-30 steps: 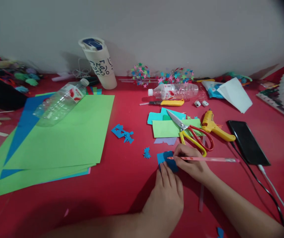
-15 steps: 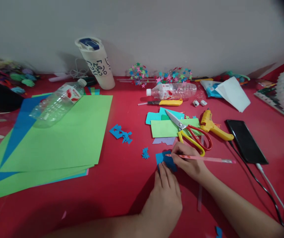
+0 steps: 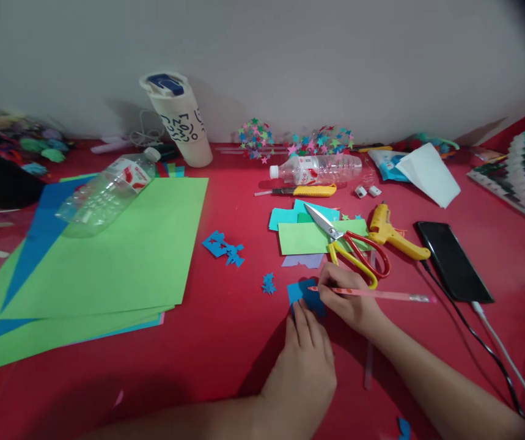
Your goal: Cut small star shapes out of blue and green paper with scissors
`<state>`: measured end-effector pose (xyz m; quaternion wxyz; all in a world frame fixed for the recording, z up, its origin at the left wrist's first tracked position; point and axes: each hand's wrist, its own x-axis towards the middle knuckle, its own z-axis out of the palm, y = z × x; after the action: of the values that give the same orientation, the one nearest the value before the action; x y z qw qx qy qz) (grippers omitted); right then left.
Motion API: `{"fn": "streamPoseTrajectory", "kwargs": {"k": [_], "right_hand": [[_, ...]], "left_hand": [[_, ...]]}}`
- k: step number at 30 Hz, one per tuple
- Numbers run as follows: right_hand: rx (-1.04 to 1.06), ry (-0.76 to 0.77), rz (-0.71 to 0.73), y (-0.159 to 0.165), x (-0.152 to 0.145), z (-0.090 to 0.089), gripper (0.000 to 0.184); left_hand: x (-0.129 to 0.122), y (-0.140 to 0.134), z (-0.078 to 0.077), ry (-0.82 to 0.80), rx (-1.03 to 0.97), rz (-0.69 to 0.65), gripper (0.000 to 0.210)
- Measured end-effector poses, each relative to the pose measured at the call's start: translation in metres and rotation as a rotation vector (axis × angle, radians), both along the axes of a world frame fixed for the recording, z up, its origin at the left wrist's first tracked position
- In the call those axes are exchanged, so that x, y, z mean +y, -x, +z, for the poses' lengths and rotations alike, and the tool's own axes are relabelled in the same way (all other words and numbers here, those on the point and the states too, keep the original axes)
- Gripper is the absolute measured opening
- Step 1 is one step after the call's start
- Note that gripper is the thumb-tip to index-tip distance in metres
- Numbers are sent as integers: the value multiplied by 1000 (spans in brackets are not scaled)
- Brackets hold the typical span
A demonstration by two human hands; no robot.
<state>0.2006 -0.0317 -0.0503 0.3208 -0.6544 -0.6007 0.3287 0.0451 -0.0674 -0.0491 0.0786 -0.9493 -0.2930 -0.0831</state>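
Note:
A small piece of blue paper [image 3: 299, 289] lies on the red table in front of me. My left hand [image 3: 304, 357] rests on its lower edge, fingers stretched out and pressing it flat. In my right hand [image 3: 345, 298] is a pink pencil [image 3: 384, 294], pinched near its tip, which points at the paper's upper part. Just left of the paper sits a little pile of blue paper stars [image 3: 268, 283]. Beyond it are blue offcuts [image 3: 223, 247] with star-shaped holes. Scissors [image 3: 335, 233] with red and yellow handles lie past my right hand on green paper strips [image 3: 299, 238].
Large coloured sheets [image 3: 120, 263] cover the left side, a clear bottle [image 3: 106, 195] on top. Farther back are a white tumbler [image 3: 182, 119], a second bottle [image 3: 326, 170] and a yellow utility knife [image 3: 315, 191]. A yellow glue gun [image 3: 395, 235] and cabled phone [image 3: 453, 261] lie right.
The pencil tip has shifted very slightly to the right with my right hand. My left hand stays on the blue paper. The whole view has drifted a little.

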Motion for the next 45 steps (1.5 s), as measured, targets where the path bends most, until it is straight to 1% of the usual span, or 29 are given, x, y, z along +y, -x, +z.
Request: {"fn": "streamPoseTrajectory", "kwargs": {"k": [9, 18, 38, 41, 45], "right_hand": [[12, -9, 53, -4, -2, -4, 16], [19, -1, 47, -1, -3, 1, 18], [22, -4, 56, 4, -5, -1, 12], [10, -5, 45, 4, -5, -2, 12], [-11, -6, -6, 5, -5, -2, 13]], "left_hand": [[1, 0, 1, 8, 6, 3, 37], [0, 0, 0, 13, -2, -1, 37], [0, 0, -2, 5, 5, 3, 38], [0, 0, -2, 6, 4, 0, 37], [0, 1, -2, -4, 1, 0, 37]]}}
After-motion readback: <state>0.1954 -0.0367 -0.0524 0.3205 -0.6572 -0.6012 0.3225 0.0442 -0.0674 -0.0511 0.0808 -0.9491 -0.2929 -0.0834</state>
